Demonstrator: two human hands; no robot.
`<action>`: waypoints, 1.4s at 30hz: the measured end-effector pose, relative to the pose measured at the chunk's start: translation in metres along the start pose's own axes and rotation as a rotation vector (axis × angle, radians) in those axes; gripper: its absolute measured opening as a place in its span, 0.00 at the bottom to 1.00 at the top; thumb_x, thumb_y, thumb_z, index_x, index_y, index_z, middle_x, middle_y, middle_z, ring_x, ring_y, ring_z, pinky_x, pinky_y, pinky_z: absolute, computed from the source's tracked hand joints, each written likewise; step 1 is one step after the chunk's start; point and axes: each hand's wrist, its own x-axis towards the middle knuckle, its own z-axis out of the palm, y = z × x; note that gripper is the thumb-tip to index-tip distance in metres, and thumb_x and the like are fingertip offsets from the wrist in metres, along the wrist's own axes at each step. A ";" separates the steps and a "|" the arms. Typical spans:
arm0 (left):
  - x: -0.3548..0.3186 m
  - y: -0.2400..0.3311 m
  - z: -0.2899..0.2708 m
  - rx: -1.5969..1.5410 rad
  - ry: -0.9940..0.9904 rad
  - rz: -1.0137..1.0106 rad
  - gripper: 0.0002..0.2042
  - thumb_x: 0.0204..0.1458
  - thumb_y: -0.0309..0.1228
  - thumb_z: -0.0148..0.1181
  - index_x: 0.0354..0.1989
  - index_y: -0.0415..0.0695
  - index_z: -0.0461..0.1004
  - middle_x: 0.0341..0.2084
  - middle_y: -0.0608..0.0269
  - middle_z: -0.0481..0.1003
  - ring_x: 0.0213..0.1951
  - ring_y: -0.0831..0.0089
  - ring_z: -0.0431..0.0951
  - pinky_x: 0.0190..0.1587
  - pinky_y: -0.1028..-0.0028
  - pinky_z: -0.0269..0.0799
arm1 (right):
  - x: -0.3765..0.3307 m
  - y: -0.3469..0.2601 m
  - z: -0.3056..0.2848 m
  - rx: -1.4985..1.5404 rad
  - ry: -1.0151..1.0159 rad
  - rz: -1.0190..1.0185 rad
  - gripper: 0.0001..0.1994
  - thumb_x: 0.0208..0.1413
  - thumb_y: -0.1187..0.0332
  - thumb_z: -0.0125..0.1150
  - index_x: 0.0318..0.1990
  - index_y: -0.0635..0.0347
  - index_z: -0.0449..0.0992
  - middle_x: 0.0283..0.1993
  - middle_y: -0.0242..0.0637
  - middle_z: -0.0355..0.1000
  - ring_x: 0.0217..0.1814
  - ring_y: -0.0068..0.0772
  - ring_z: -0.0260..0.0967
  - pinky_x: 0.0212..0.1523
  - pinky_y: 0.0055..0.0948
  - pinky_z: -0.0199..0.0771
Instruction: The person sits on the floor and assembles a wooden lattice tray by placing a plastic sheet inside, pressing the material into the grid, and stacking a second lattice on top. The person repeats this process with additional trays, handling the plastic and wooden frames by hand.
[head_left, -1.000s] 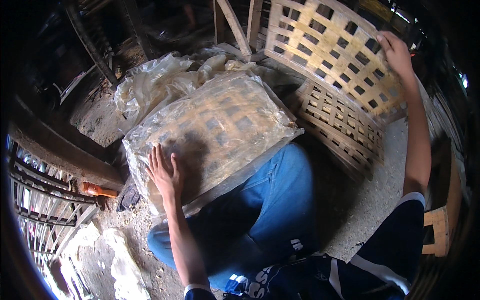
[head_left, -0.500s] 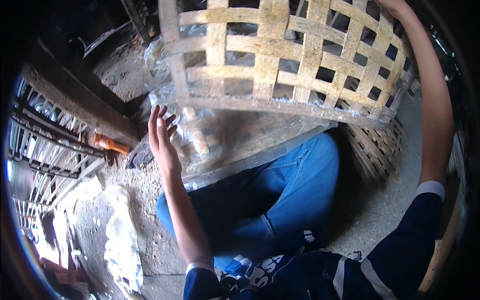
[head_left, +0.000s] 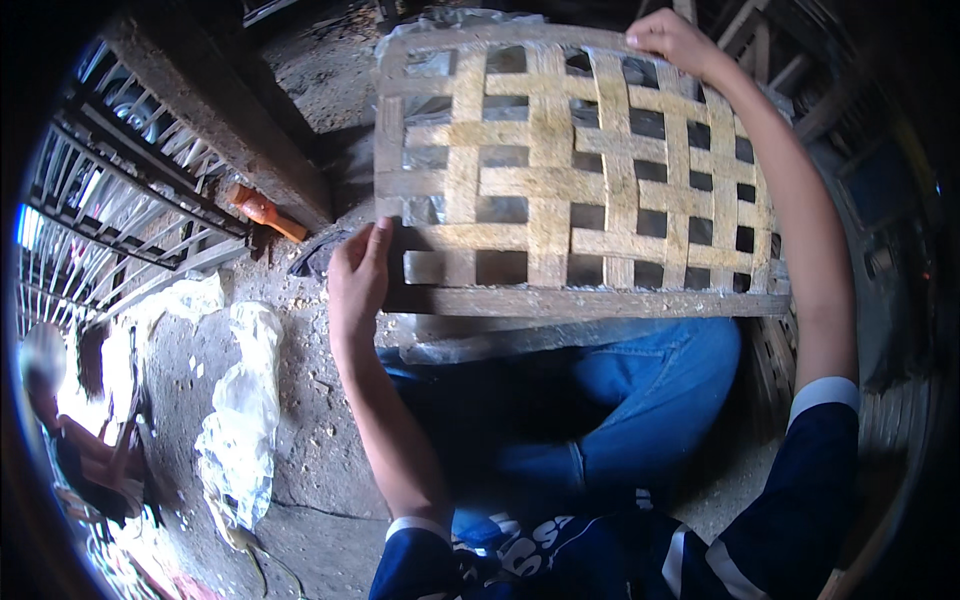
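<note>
Before blue-clad legs [head_left: 650,390], woven panel [head_left: 548,185]; right hand [head_left: 680,45] gripping far edge; left hand [head_left: 358,285] at left edge, grip unclear.

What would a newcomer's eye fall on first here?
The big woven lattice panel filling the upper middle, with the right fingers on its top edge and the left fingers at its lower-left corner. Next, the bright crumpled plastic on the ground at left, and the orange object above it.

Single head view, left fisheye, looking down at close range: woven panel [head_left: 620,190] upper centre, seated wearer's jeans [head_left: 655,390] lower centre, edges bending.
</note>
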 end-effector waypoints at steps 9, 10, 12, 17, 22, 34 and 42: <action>-0.001 -0.004 -0.015 0.380 -0.046 -0.150 0.22 0.63 0.49 0.57 0.44 0.39 0.82 0.29 0.48 0.82 0.34 0.64 0.83 0.42 0.64 0.75 | 0.031 0.001 0.093 0.194 -0.088 0.189 0.10 0.60 0.64 0.65 0.37 0.63 0.79 0.29 0.26 0.73 0.32 0.17 0.64 0.36 0.24 0.64; -0.001 -0.002 -0.014 0.382 -0.061 -0.163 0.22 0.63 0.48 0.57 0.44 0.40 0.82 0.30 0.48 0.82 0.34 0.64 0.84 0.42 0.64 0.75 | 0.030 0.008 0.099 0.124 -0.084 0.239 0.11 0.60 0.63 0.65 0.36 0.63 0.79 0.29 0.25 0.72 0.32 0.16 0.63 0.35 0.24 0.64; 0.001 -0.003 -0.015 0.391 -0.089 -0.167 0.21 0.63 0.48 0.58 0.45 0.40 0.83 0.30 0.48 0.83 0.34 0.64 0.84 0.42 0.64 0.76 | 0.032 0.028 0.116 0.232 -0.072 0.117 0.11 0.61 0.63 0.65 0.36 0.63 0.78 0.29 0.25 0.72 0.32 0.17 0.63 0.37 0.25 0.66; 0.000 -0.011 -0.019 0.268 -0.171 -0.266 0.22 0.64 0.48 0.58 0.47 0.39 0.83 0.23 0.62 0.79 0.24 0.78 0.78 0.28 0.73 0.74 | 0.030 0.037 0.157 0.209 0.012 0.012 0.10 0.62 0.63 0.65 0.38 0.62 0.78 0.35 0.28 0.75 0.38 0.20 0.68 0.44 0.27 0.71; -0.001 -0.002 -0.018 0.315 -0.210 -0.255 0.22 0.64 0.47 0.58 0.48 0.38 0.82 0.21 0.66 0.78 0.22 0.81 0.75 0.25 0.75 0.73 | 0.001 -0.005 0.160 0.082 0.248 -0.012 0.12 0.60 0.65 0.64 0.48 0.58 0.82 0.43 0.37 0.80 0.40 0.29 0.75 0.44 0.36 0.76; -0.003 -0.007 -0.019 0.475 -0.175 -0.193 0.23 0.64 0.49 0.57 0.46 0.37 0.82 0.15 0.64 0.73 0.18 0.78 0.76 0.21 0.74 0.69 | -0.227 -0.186 0.173 0.129 0.119 0.103 0.14 0.52 0.68 0.71 0.46 0.58 0.81 0.46 0.37 0.73 0.52 0.42 0.69 0.55 0.37 0.70; -0.004 -0.008 -0.021 0.462 -0.193 -0.165 0.22 0.64 0.48 0.57 0.49 0.40 0.82 0.23 0.63 0.80 0.20 0.76 0.79 0.22 0.74 0.68 | -0.232 -0.205 0.190 0.069 0.331 0.169 0.10 0.52 0.68 0.71 0.40 0.60 0.80 0.42 0.38 0.73 0.48 0.45 0.69 0.49 0.40 0.71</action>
